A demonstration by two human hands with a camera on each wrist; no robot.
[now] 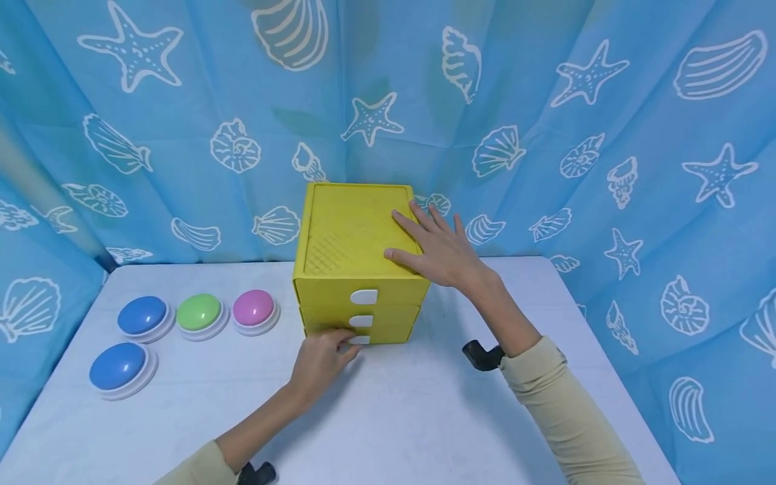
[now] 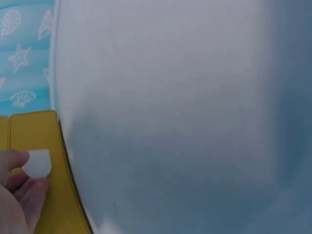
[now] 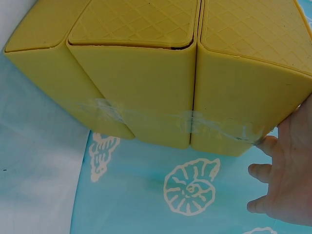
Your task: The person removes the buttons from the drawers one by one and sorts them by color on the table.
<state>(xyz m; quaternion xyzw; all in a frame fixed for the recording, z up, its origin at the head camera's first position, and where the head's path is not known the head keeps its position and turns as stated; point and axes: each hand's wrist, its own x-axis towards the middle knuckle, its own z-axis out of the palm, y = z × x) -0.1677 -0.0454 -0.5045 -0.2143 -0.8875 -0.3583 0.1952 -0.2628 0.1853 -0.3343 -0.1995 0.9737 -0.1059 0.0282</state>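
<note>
A yellow drawer cabinet (image 1: 358,229), three drawers high, stands at the back middle of the table with its drawers closed. Each drawer front bears a white tab handle. My left hand (image 1: 321,357) pinches the lowest drawer's handle (image 2: 39,165) between thumb and fingers. My right hand (image 1: 445,252) rests on the right side of the cabinet's top, fingers straight and spread. In the right wrist view, its fingertips reach past the cabinet's edge, near clear tape (image 3: 214,127) stuck along the side.
Left on the white table (image 1: 400,417) stand several round push buttons with white bases: a blue button (image 1: 142,314), a green one (image 1: 199,312), a pink one (image 1: 253,308) and a second blue one (image 1: 118,366). A blue shell-print curtain (image 1: 388,74) hangs behind the cabinet.
</note>
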